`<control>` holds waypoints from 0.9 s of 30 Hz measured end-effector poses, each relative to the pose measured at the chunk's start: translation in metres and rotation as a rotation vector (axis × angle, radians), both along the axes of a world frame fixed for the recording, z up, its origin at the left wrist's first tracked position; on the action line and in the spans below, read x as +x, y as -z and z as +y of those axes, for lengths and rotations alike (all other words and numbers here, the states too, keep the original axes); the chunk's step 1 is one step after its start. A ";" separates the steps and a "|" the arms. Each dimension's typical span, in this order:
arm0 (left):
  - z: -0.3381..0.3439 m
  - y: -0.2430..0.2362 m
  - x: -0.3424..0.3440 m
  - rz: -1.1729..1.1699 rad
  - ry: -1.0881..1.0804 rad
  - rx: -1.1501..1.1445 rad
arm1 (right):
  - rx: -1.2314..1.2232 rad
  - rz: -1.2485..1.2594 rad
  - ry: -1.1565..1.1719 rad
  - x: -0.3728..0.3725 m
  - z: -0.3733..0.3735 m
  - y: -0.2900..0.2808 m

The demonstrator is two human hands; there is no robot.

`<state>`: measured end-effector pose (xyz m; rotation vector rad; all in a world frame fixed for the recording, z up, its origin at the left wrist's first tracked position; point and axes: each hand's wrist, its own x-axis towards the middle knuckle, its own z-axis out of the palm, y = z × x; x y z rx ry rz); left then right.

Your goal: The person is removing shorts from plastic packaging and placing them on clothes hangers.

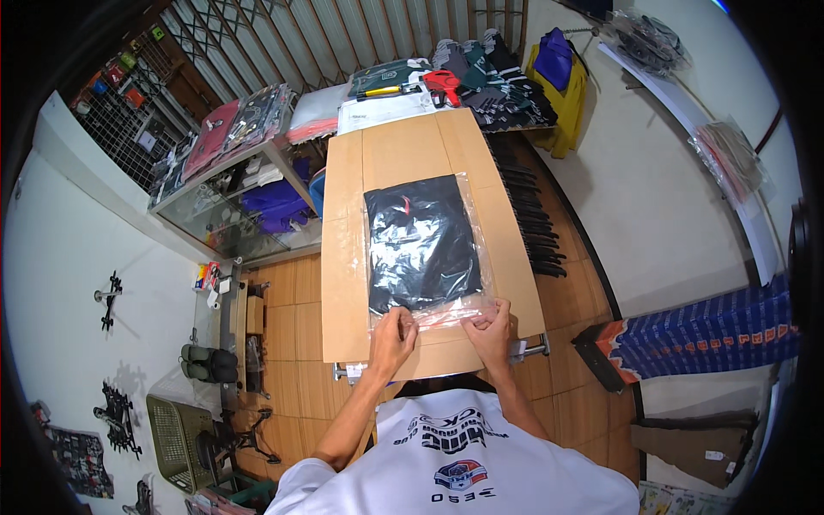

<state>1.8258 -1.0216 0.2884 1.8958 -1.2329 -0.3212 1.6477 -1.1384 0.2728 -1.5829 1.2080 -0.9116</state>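
A folded black garment (421,245) with a small red mark lies flat inside a clear plastic bag (485,266) on a cardboard-covered table (348,330). At the bag's near edge, my left hand (395,339) pinches the left part of the plastic, its fingers curled together. My right hand (489,330) grips the same edge farther right, thumb and fingers closed on it. Between my hands runs a pinkish strip of the bag's edge (442,318). The garment itself sits just beyond my fingertips.
Beyond the table lie a red tape dispenser (442,86), a yellow-handled tool (382,90) and stacked dark garments (506,94). A glass case (232,202) with bagged clothes on top stands at left. Dark hangers (532,215) line the table's right side; a blue patterned box (695,339) is farther right.
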 end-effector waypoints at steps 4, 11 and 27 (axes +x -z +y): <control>0.004 0.001 0.001 0.198 -0.117 -0.053 | -0.005 0.030 -0.016 -0.001 -0.001 0.000; -0.011 -0.052 0.055 -0.080 -0.205 -0.305 | -0.001 0.070 -0.043 -0.004 -0.004 0.003; -0.027 -0.083 0.065 -0.257 -0.055 -0.342 | -0.023 0.066 -0.008 -0.008 -0.006 0.008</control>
